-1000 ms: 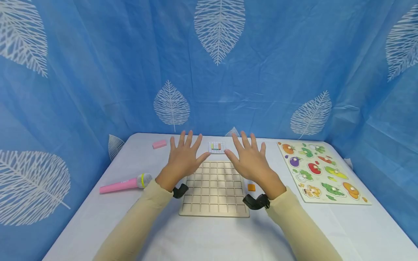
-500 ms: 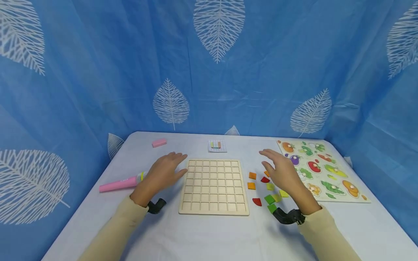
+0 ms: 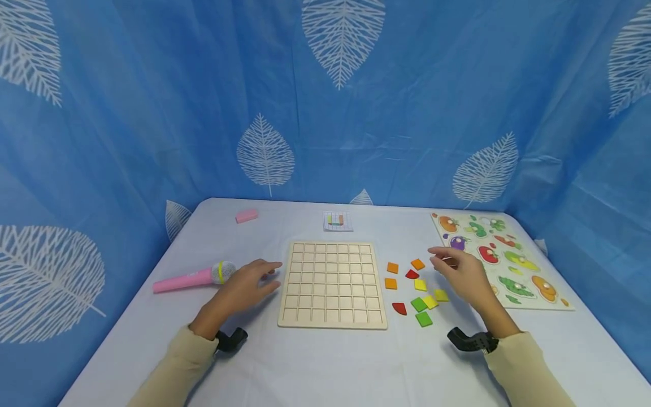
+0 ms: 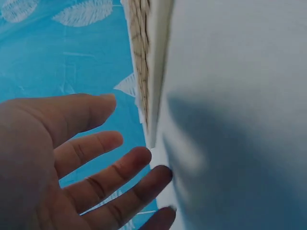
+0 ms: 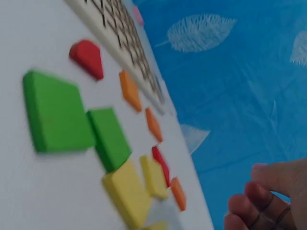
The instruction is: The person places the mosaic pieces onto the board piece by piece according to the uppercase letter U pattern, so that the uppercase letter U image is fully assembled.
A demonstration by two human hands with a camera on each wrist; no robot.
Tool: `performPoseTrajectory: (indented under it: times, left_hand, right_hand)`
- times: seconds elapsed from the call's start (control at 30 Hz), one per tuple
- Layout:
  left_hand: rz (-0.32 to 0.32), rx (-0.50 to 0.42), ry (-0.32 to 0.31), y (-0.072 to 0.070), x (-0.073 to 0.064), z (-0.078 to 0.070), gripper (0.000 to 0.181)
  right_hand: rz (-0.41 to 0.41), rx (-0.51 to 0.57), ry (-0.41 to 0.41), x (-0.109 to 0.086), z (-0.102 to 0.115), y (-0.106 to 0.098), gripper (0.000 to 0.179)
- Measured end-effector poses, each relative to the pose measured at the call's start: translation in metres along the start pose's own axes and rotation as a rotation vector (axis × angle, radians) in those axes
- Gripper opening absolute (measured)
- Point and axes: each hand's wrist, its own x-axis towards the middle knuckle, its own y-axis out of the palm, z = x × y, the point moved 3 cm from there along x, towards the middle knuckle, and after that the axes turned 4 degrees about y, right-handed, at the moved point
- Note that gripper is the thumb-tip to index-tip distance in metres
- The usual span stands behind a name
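A wooden grid board (image 3: 333, 326) lies flat in the middle of the table in the head view. My left hand (image 3: 237, 290) is held just left of it, fingers relaxed and apart, with nothing in them. The left wrist view shows that hand (image 4: 62, 163) spread beside the board's edge (image 4: 157, 72). Right of the board lie loose tiles: green squares (image 3: 424, 319), yellow squares (image 3: 441, 295), orange squares (image 3: 390, 283) and red quarter-circles (image 3: 399, 308). Over the tiles' right side my right hand (image 3: 467, 278) hovers, fingers loosely bent, holding nothing visible.
A pink toy microphone (image 3: 188, 280) lies left of my left hand. Behind the board are a small pattern card (image 3: 338, 221) and a pink block (image 3: 246, 216). A vegetable puzzle board (image 3: 549, 270) lies at the right. Blue leaf-print cloth (image 3: 407, 113) walls the table.
Both hands have moved apart from over the grid board, the left one leftward and the right one rightward, and come lower. The loose tiles are now uncovered. The right fingers have bent more.
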Motion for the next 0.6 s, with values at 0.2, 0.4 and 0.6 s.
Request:
performPoseTrajectory:
  times: [0.2,0.4,0.6]
  left_hand:
    - [-0.003,-0.067,-0.013,0.01,-0.001,0.004,0.045]
    - [0.052,-0.164,0.006,0.022,0.002,0.008,0.043]
    - [0.064,-0.165,0.009,0.027,0.002,0.009,0.044]
  right_hand:
    - [0.032,0.004,-0.009,0.001,-0.018,0.007,0.03]
    - [0.158,0.025,-0.005,-0.006,-0.021,0.012,0.026]
    - [0.239,0.006,0.041,-0.017,-0.027,0.016,0.027]
